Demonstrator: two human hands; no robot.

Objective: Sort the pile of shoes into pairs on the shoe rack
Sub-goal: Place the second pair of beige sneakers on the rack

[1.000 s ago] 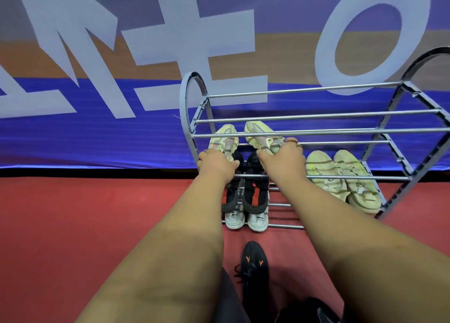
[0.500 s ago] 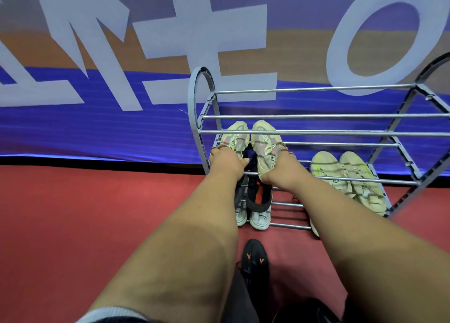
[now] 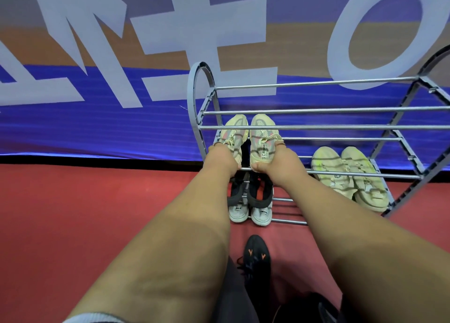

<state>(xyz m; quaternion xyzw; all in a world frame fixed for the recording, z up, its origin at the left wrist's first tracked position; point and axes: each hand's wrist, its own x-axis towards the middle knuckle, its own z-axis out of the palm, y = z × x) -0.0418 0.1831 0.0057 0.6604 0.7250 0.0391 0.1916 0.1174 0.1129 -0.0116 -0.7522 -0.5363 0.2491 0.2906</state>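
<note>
A grey metal shoe rack (image 3: 316,127) stands against the banner wall. My left hand (image 3: 222,158) grips the heel of a pale yellow knit sneaker (image 3: 233,132) at the left end of a middle shelf. My right hand (image 3: 277,160) grips the heel of the matching sneaker (image 3: 261,137) beside it. Both point toes toward the wall, side by side. Below them sits a black and white pair (image 3: 250,200) on the bottom shelf. Another cream pair (image 3: 350,176) lies at the right of the rack.
A black shoe with orange marks (image 3: 257,257) lies on the red floor (image 3: 97,213) in front of the rack. The blue banner (image 3: 97,127) runs right behind the rack. The upper rails of the rack hold no shoes.
Both yellow sneakers have slid further back on the shelf and straightened, now parallel. My hands have stayed on their heels. The camera moved slightly.
</note>
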